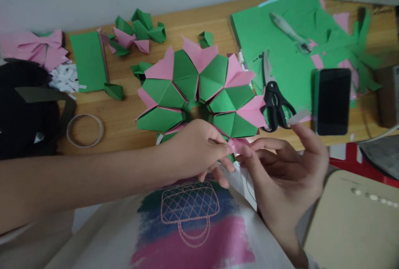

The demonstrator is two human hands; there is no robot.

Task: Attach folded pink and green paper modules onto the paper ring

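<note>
A ring-shaped paper flower (213, 79) of folded green and pink pieces lies at the table's front edge. Against its lower right side, my left hand (202, 148) pinches a pink folded paper piece (239, 145) between thumb and finger. My right hand (283, 173), palm turned up, grips the same piece from the other side with its thumb and fingertips. On a raised finger of that hand sticks a small pale strip (299, 116), which looks like tape. The front part of the ring is partly hidden behind my left hand and forearm.
Black-handled scissors (274, 99) and a phone (333, 101) lie right of the flower. Behind them are green sheets (268, 24) with a utility knife (289, 31). Loose folded pieces (141, 28), a tape roll (85, 130) and a black bag (25, 111) are leftward.
</note>
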